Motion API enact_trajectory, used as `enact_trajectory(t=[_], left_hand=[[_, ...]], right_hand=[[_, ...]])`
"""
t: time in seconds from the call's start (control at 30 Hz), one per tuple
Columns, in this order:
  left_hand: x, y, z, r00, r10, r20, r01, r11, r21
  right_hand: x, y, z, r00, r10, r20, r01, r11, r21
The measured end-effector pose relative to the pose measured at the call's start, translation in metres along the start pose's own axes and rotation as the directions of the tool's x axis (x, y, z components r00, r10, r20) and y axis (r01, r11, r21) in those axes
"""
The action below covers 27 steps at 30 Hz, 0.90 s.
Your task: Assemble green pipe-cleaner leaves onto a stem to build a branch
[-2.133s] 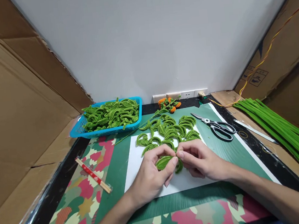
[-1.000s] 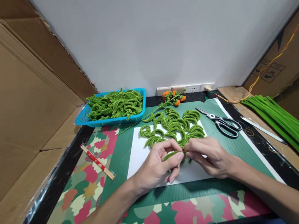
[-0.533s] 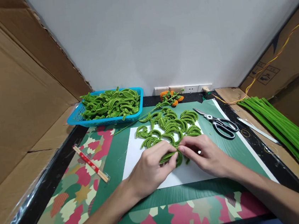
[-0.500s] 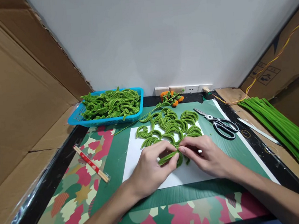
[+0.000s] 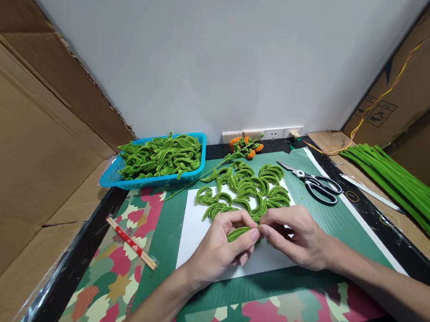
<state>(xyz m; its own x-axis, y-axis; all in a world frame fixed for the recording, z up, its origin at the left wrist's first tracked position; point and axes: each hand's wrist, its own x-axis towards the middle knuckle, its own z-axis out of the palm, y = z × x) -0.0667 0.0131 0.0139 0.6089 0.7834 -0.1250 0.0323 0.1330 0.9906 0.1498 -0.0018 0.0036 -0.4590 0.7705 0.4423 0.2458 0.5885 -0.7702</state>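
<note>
My left hand (image 5: 219,250) is closed around a bent green pipe cleaner piece (image 5: 237,233), which shows between thumb and fingers. Pressed together, the fingertips of my right hand (image 5: 302,236) pinch at the piece's right end, meeting the left fingertips. What exactly lies between the right fingertips is too small to see. Just beyond the hands, curled green pipe cleaner pieces (image 5: 246,186) lie in clusters on a white sheet (image 5: 188,235). Part of the sheet is covered by my hands.
A blue basket (image 5: 155,181) heaped with green pieces stands back left. Black-handled scissors (image 5: 319,186) lie right of the sheet. Further right is a bundle of green pipe cleaners (image 5: 406,192). Wrapped chopsticks (image 5: 131,242) lie left; an orange-and-green pipe cleaner stem (image 5: 237,151) lies behind.
My left thumb and fingers have shifted and closed further over the piece, so less of it shows. My right hand keeps its pinch. The view has tilted slightly upward.
</note>
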Motion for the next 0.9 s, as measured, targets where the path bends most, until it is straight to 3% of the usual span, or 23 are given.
enact_trajectory(t=[0.07,0.13,0.2,0.23,0.27,0.3,0.33,0.4,0.43,0.5,0.57,0.63,0.7,0.8,0.83,0.9], left_hand=[[-0.002,0.002,-0.005,0.975,0.222,-0.006,-0.206,0.914,0.351],[-0.002,0.001,-0.012,0.873,0.468,0.140,-0.432,0.608,0.666],[-0.001,-0.002,-0.018,0.715,0.603,0.354,-0.575,0.219,0.788],[-0.001,-0.004,-0.019,0.663,0.623,0.414,-0.587,0.089,0.805],[-0.001,-0.006,-0.019,0.643,0.636,0.426,-0.578,0.039,0.815],[-0.001,-0.008,-0.018,0.662,0.645,0.383,-0.552,0.073,0.831],[-0.001,-0.008,-0.016,0.710,0.638,0.297,-0.512,0.179,0.840],[-0.003,-0.007,-0.012,0.842,0.535,0.067,-0.385,0.510,0.770],[-0.003,-0.006,-0.010,0.901,0.433,-0.019,-0.308,0.671,0.675],[-0.003,-0.003,-0.007,0.979,0.196,-0.062,-0.156,0.904,0.399],[-0.001,-0.003,-0.006,1.000,0.023,-0.018,-0.020,0.989,0.147],[0.001,-0.005,-0.005,0.998,-0.056,-0.005,0.056,0.998,0.028],[0.002,-0.006,-0.004,0.998,-0.047,-0.034,0.048,0.998,0.050],[0.000,-0.006,-0.003,0.982,0.165,-0.096,-0.119,0.923,0.365],[-0.001,-0.006,-0.004,0.954,0.290,-0.069,-0.213,0.825,0.523],[-0.003,-0.005,-0.006,0.845,0.523,0.112,-0.396,0.471,0.788]], right_hand=[[0.002,-0.002,0.005,0.956,0.286,0.058,-0.290,0.909,0.298],[0.005,0.000,0.010,0.869,0.457,0.188,-0.481,0.698,0.530],[0.008,0.002,0.013,0.804,0.518,0.290,-0.570,0.537,0.622],[0.009,0.003,0.013,0.796,0.526,0.300,-0.582,0.528,0.618],[0.009,0.003,0.013,0.806,0.524,0.276,-0.574,0.576,0.582],[0.009,0.003,0.012,0.834,0.504,0.225,-0.542,0.670,0.506],[0.008,0.003,0.010,0.876,0.455,0.163,-0.480,0.785,0.392],[0.005,0.003,0.006,0.962,0.263,0.068,-0.270,0.956,0.113],[0.004,0.005,0.004,0.988,0.146,0.048,-0.145,0.989,-0.012],[0.002,0.008,0.002,0.997,-0.071,0.037,0.077,0.978,-0.193],[0.000,0.011,0.000,0.979,-0.201,0.025,0.198,0.928,-0.316],[0.000,0.011,0.000,0.972,-0.235,0.012,0.222,0.896,-0.384],[0.000,0.006,0.001,0.983,-0.182,-0.021,0.163,0.922,-0.352],[0.002,-0.002,0.005,0.992,0.110,-0.063,-0.116,0.989,-0.090],[0.003,-0.004,0.007,0.969,0.242,-0.043,-0.240,0.970,0.042],[0.006,-0.003,0.010,0.888,0.454,0.071,-0.453,0.838,0.305]])
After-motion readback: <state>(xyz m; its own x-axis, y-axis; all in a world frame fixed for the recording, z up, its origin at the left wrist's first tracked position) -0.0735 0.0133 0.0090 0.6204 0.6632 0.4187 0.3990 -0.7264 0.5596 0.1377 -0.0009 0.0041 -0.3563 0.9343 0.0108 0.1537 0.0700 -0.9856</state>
